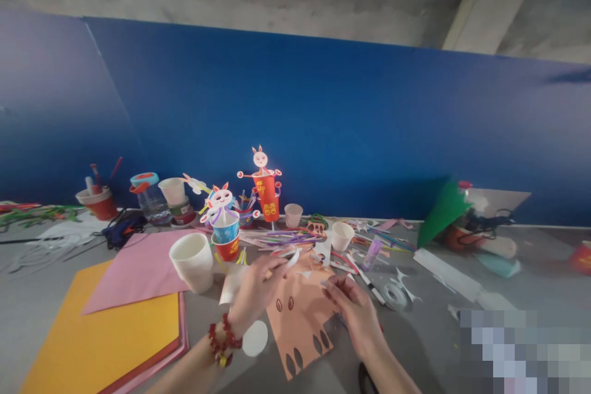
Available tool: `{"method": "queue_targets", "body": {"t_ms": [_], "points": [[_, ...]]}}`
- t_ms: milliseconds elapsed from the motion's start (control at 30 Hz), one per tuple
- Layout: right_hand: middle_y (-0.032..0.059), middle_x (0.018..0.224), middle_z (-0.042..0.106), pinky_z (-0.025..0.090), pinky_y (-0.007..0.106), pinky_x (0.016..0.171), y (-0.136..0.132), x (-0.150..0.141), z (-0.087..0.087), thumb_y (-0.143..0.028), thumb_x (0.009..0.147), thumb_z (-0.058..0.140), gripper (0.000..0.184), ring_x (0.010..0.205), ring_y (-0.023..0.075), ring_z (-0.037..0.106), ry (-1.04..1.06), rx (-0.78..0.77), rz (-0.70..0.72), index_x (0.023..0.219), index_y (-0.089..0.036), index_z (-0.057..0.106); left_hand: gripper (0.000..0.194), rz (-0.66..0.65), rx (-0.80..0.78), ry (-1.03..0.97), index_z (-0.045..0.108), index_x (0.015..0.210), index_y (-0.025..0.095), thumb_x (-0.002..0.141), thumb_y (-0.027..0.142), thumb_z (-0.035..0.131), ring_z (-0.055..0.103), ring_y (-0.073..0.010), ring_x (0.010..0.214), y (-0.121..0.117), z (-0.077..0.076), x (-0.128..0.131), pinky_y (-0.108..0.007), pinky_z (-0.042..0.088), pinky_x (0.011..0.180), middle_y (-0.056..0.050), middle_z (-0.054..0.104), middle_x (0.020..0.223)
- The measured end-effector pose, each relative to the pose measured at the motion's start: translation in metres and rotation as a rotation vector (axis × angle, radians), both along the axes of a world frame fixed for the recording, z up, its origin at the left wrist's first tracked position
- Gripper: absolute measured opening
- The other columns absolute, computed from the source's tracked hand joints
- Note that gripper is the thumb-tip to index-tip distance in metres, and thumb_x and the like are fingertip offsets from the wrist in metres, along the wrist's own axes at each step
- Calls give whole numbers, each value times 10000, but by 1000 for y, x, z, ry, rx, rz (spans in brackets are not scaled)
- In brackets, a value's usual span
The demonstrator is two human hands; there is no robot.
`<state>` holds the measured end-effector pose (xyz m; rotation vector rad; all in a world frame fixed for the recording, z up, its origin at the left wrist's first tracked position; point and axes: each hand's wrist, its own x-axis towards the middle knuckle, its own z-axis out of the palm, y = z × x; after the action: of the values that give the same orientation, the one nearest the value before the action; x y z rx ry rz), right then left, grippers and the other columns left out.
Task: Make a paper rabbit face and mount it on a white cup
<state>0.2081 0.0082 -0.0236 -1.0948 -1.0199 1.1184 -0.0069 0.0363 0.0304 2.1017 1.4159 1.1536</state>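
My left hand [258,286], with a red bead bracelet [224,340] at its wrist, is closed with a small curled white paper piece [293,257] at its fingertips. To its right, my right hand [351,303] pinches thumb and forefinger together; a tiny pale bit shows there, too small to name. Beneath both hands lies an orange-brown paper sheet [300,326] with leaf-shaped cutouts along its lower edge and two small ear-like shapes drawn on it. A white paper disc [255,338] rests beside the sheet, below my left wrist.
Yellow paper [111,320] and pink paper [143,268] lie at left. A white cup [191,261] stands close to my left hand. Behind are paper-cup figures [265,194] and coloured strips [281,237]. A glue stick [372,253] and tape roll [395,295] sit at right.
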Motion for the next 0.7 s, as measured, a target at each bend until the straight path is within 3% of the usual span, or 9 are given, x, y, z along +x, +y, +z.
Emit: {"method": "queue_targets", "body": {"t_ms": [133, 267, 333, 400, 467, 600, 700], "points": [[25, 770, 646, 494, 330, 739, -3, 3, -2, -536, 699, 791, 381, 766, 212, 595, -37, -67, 104, 795, -181, 691, 215, -88, -4, 200, 718, 759, 212, 891, 185, 551, 638, -228, 862, 8, -2, 6, -354, 466, 862, -35, 724, 801], [11, 710, 619, 469, 307, 694, -11, 1, 0, -547, 694, 786, 390, 712, 192, 569, -120, -75, 176, 755, -175, 688, 264, -127, -22, 348, 707, 989, 212, 868, 68, 522, 584, -251, 1110, 3, -1, 3, -394, 427, 986, -70, 707, 1110], [12, 704, 618, 466, 304, 691, -16, 3, -2, -547, 688, 789, 391, 700, 189, 567, -155, -76, 196, 738, -172, 690, 312, -132, -35, 399, 684, 1061, 210, 869, 46, 502, 529, -255, 1204, -12, 3, -6, -396, 412, 1018, -79, 672, 1189], [20, 716, 627, 477, 312, 696, -20, 5, -4, -567, 684, 783, 407, 703, 196, 579, -162, -83, 213, 737, -174, 695, 244, -142, -71, 449, 697, 952, 205, 911, 92, 485, 587, -250, 1072, -32, 5, -18, -372, 469, 921, -71, 697, 1031], [23, 719, 630, 488, 316, 688, -24, 6, -6, -594, 687, 769, 425, 695, 202, 593, -150, -91, 224, 744, -179, 696, 148, -122, -158, 585, 688, 990, 202, 899, 182, 574, 598, -272, 1031, -55, 4, -30, -387, 491, 879, -73, 691, 1013], [12, 671, 609, 471, 280, 606, -27, 3, -6, -604, 698, 760, 431, 644, 185, 583, -135, -97, 232, 751, -182, 688, 288, 3, -273, 882, 680, 1090, 158, 835, 292, 690, 577, -340, 1087, -82, -14, -41, -434, 516, 870, -135, 657, 1097], [2, 639, 593, 443, 259, 562, -28, -1, -7, -597, 726, 741, 419, 621, 176, 569, -141, -90, 237, 769, -185, 678, 259, 33, -279, 942, 681, 1111, 151, 874, 244, 631, 575, -336, 1111, -85, -24, -41, -432, 529, 867, -151, 636, 1142]]}}
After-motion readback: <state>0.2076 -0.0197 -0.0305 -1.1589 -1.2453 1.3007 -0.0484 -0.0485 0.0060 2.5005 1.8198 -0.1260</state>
